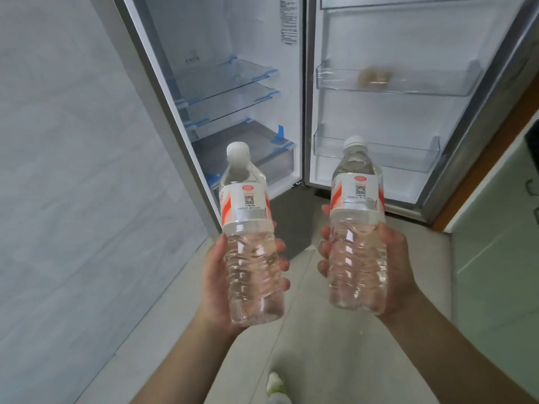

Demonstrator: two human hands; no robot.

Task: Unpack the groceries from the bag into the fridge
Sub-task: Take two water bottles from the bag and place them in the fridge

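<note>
Left hand (217,275): fingers wrapped round the lower body of the left bottle (250,243), thumb on the near side, fingertips showing at its 3 o'clock edge. Right hand (390,266): same wrap on the right bottle (357,225), fingertips showing at its 9 o'clock edge. Both grips full and firm, below the labels.

Both bottles clear, full, white caps on, red-and-white labels. Long axes near upright, caps tipped slightly away toward 12 o'clock. The two are apart, not touching, held side by side over the floor (335,360).

Fridge (233,83) stands open at 12 o'clock. Cabinet with glass shelves and a drawer lies at 11 o'clock from the left bottle. Open door (408,39) carries two clear bins at 12 to 1 o'clock from the right bottle: lower bin (376,154) just behind the right cap in view, upper bin (396,80) above it with something pale and blurred inside; cannot tell what.

Judgement: right hand is nearer the door bins, left nearer the shelves. Upright axis already suits a bin; the right bottle likely needs only a forward reach and lowering past the rail. Bag not in view. Wall (73,170) at 9 o'clock.
</note>
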